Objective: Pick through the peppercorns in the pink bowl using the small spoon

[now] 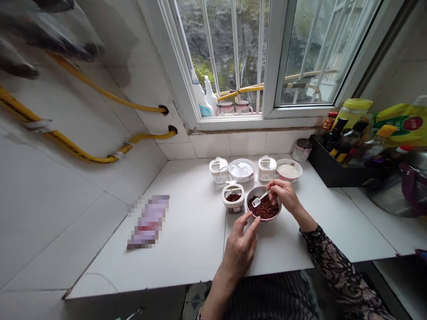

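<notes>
A bowl of dark red-brown grains (266, 210) stands on the white counter. My right hand (283, 194) is closed around the handle of a small white spoon (258, 201), whose scoop is over the grains. At the bowl's near left rim, my left hand (240, 244) has its fingers apart, the fingertips touching or very near the rim. Just left of the bowl is a clear container (233, 200) with a white rim, its lid raised, holding similar dark grains. Behind stand a bowl of white substance (242, 170), a bowl of pale powder (289, 170) and two clear containers (219, 169) (267, 168).
A black box (328, 171) of bottles stands at the back right, with a glass-lidded pot (390, 191) beside it. A lidded jar (302, 150) is near the box. A blurred purple packet (151, 222) lies on the left of the counter (187, 249). Yellow pipes (76, 151) run along the left wall.
</notes>
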Tool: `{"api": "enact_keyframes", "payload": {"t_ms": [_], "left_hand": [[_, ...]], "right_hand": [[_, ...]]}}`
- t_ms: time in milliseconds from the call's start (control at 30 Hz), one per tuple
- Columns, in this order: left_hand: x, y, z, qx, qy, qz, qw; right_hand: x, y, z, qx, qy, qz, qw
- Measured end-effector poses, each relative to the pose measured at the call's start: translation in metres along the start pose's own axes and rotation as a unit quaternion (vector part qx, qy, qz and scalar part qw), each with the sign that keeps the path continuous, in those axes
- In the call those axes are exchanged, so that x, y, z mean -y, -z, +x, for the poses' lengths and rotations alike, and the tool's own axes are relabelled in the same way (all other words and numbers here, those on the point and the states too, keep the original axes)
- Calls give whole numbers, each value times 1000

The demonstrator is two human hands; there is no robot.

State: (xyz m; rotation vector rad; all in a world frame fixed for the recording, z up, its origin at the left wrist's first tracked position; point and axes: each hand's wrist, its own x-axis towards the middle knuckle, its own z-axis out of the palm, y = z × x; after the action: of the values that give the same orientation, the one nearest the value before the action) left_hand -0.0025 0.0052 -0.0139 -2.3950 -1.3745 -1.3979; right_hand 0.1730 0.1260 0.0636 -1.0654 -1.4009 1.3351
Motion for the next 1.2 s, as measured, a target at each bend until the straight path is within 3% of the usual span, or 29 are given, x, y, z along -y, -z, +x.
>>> {"api": "enact_keyframes", "payload": {"t_ms": [167, 333, 467, 533, 600, 800, 900, 1033, 1200], "left_hand": [[0, -2, -1, -1, 8, -5, 1000], [0, -2, -1, -6, 2, -3, 1000], [-1, -1, 0, -5, 1, -1, 1000], [-1, -1, 1, -4, 3, -1, 1000], [-1, -1, 0, -2, 4, 0, 1000], [0, 0, 0, 1, 0, 0, 1000], [0, 0, 0, 2, 2, -3, 1000], [0, -1, 0, -2, 5, -5, 1000], [0, 0, 0, 4, 5, -5, 1000]], "right_hand": [[1, -3, 1, -6, 25, 25, 999], [2, -26, -5, -19, 162, -32, 986], [-1, -40, -13, -6, 281, -197, 939], [-2, -42, -16, 7, 308, -256, 916], [0, -39, -18, 4, 304, -261, 916], [5, -19, -16, -53, 229, -160, 959], [1, -9, -11, -44, 187, -182, 964], [-6, -11, -8, -6, 167, -259, 951], [-7, -16, -7, 17, 110, -187, 976]]}}
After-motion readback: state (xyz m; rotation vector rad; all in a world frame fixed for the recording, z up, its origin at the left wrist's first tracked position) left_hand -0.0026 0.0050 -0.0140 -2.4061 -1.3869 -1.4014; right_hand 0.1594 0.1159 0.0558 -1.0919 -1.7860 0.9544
